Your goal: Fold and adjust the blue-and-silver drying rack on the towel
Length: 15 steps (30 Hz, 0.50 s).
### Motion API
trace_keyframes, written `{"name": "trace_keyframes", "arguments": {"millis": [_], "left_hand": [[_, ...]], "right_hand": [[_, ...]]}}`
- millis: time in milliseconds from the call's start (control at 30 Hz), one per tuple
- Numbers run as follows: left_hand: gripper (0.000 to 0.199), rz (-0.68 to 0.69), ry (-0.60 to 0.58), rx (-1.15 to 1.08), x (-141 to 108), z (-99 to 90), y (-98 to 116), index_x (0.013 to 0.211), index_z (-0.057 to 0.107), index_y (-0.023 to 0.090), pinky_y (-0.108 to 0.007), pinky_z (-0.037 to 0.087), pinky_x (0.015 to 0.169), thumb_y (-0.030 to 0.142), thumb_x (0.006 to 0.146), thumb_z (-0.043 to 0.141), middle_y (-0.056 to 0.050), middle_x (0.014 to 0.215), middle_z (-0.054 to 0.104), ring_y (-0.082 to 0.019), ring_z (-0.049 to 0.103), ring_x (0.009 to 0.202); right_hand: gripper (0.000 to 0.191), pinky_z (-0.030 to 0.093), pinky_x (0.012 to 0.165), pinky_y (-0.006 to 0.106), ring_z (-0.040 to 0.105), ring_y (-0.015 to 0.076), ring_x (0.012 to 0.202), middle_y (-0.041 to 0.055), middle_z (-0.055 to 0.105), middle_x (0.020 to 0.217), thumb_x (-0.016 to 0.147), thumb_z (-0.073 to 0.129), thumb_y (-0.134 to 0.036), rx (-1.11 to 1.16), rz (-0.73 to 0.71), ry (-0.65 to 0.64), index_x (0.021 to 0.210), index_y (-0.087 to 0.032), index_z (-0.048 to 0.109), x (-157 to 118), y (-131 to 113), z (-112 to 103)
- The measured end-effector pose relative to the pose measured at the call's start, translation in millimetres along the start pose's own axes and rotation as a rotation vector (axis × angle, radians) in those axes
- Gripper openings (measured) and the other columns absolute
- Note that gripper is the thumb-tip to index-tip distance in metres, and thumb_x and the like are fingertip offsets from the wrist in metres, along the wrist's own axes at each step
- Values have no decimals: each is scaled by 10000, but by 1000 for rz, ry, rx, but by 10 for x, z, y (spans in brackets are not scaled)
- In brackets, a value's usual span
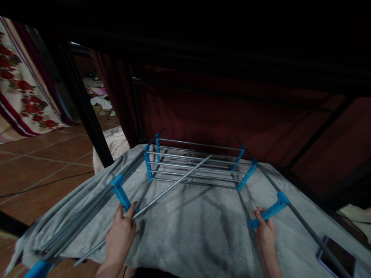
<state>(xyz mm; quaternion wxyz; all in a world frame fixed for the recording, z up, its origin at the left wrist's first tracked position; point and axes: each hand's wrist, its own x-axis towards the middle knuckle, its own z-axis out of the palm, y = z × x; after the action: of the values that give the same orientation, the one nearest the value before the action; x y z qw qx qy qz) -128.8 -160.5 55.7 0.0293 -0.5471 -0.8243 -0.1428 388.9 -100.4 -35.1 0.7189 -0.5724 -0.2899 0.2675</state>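
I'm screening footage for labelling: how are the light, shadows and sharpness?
Head view: near-black across the top, the red curtain dim; head view: soft shadows on the grey blanket, a pale sheen on the diagonal rod, no harsh glare; same head view: left hand and right hand slightly soft, yet outlines readable.

I work in dim light, with near-black overhead and the curtain (185,119) murky. Soft shadows streak the blanket (174,243) before me; a dull gleam runs along my tube (174,185). Details look grainy, edges stretched.
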Motion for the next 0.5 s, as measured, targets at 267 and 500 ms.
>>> {"name": "trace_keyframes", "arguments": {"millis": [267,500], "left_hand": [[540,-18,61,19,233,25,19,1500,579,238,-340,514,554,195,1028,321,-121,1477,583,-237,719,864],[529,24,123,6,514,-92,136,1463,619,208,-333,512,617,173,1004,360,-133,1506,579,-249,713,980]], "right_hand": [[441,481,632,275,610,177,766,-26,638,876,651,857,-510,112,64,45,962,-263,666,-50,-97,135],[437,489,613,277,594,178,756,-27,632,869,644,851,-503,141,54,45,967,-274,666,2,-100,289]]}}
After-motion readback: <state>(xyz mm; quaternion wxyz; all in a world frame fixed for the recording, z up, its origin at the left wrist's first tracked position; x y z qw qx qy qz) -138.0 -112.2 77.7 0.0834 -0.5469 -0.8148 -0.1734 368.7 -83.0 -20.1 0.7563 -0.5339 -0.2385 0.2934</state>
